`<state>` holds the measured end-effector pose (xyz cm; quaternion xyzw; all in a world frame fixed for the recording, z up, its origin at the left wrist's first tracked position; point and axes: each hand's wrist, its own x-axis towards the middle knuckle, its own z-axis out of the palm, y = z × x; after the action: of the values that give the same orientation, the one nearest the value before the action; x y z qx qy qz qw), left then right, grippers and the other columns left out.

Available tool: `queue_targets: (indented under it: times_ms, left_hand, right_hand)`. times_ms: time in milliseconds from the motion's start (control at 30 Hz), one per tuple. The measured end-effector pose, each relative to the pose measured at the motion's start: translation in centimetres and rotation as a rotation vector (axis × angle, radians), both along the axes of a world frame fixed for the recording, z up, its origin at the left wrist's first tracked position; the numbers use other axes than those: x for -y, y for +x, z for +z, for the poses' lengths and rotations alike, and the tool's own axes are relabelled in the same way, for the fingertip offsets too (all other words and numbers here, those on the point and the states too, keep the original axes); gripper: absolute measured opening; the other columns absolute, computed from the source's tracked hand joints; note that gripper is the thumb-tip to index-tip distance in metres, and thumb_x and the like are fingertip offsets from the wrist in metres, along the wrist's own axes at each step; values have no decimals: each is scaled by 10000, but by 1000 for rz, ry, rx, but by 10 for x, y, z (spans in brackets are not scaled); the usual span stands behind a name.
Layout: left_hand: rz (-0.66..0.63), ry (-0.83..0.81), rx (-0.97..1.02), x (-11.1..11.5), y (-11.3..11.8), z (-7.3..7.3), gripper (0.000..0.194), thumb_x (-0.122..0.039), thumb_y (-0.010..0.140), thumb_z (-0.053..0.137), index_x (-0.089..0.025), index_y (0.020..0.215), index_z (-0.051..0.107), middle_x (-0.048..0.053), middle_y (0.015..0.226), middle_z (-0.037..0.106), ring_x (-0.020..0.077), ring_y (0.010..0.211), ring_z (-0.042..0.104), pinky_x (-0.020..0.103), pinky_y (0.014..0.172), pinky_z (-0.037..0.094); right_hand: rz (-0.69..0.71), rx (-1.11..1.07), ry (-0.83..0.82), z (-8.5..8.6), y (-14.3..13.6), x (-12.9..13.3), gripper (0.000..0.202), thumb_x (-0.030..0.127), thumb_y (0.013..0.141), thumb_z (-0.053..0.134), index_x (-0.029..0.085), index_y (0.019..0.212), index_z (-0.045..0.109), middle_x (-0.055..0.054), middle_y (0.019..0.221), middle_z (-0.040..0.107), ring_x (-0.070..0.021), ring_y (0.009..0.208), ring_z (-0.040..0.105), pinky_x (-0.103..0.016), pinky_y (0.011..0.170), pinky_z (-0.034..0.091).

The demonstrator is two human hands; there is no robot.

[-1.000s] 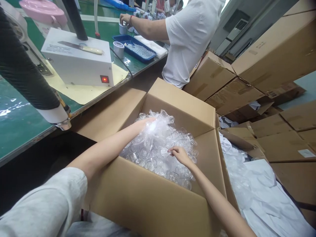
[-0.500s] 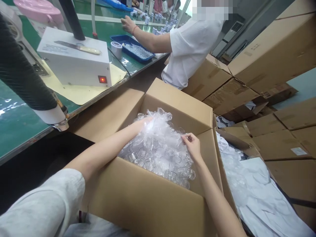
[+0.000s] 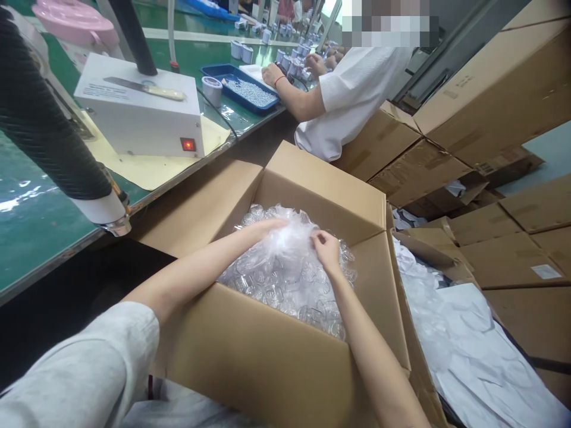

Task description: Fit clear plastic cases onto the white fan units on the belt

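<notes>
An open cardboard box stands in front of me, holding a clear plastic bag among many clear, round plastic pieces. My right hand pinches the bag's bunched film at its right side. On the other side, my left hand reaches into the gathered film, its fingers hidden by the plastic. Both hands are at the top of the contents, close together.
Left is a green workbench with a white device, a knife on top, and a black hose. A co-worker sits beyond, near a blue tray. Stacked cartons and white sheets lie right.
My right hand has moved left and slightly up, closer to my left hand, and the bag's film is bunched tighter. The co-worker's arm has drawn back from over the bench.
</notes>
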<state>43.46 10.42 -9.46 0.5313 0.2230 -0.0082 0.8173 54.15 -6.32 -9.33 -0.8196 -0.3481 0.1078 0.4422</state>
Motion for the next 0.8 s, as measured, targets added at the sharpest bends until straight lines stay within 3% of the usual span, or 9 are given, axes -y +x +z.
queue_targets:
  times_ms: [100,267,367,500,633,700,800]
  left_hand:
    - [65,239,-85,-4,-1,1,332,-326,926,583,-141,1201,585,97,1208,610,224,1043,623,421,877,549]
    - [82,517,-89,-11,-3,9,219,-279,871,652,-117,1019,656,72,1091,662,226,1028,629,404,886,531]
    - [38,566,-4,-10,-7,19,160,-233,767,724,-117,874,695,51,930,710,238,982,654,344,861,516]
    - [-119,526,172,3,-13,33,288,-292,714,749,-167,971,719,46,993,741,205,968,676,278,834,516]
    - [-218,529,261,15,-14,35,449,-252,558,843,-167,979,713,51,997,745,201,934,677,268,824,514]
    - [-203,541,256,16,-11,32,378,-289,592,821,-140,921,713,61,944,746,200,900,677,269,805,512]
    - [-118,562,206,12,-7,28,331,-341,679,757,-129,928,706,71,947,741,201,914,671,264,796,507]
  right_hand:
    - [-16,-3,-24,5,8,14,322,439,886,640,153,739,616,38,593,581,-125,525,550,-282,601,476]
    - [-5,-19,7,25,9,33,377,541,768,648,177,671,623,15,522,570,-159,491,536,-282,536,435]
    - [29,-50,41,41,5,35,349,525,738,649,179,701,634,-7,566,600,-164,502,546,-282,531,441]
    - [98,-80,85,53,-6,21,265,444,746,646,180,731,643,-2,615,607,-154,539,548,-274,563,451]
    - [170,-117,91,45,-15,-2,204,373,680,697,181,646,638,17,562,570,-160,573,539,-271,595,437]
    - [183,-159,97,37,-16,-12,230,403,684,703,181,668,645,4,608,600,-173,614,566,-276,616,452]
    - [185,-234,124,24,-11,-21,395,578,760,607,209,898,646,-26,785,660,-189,712,621,-285,648,494]
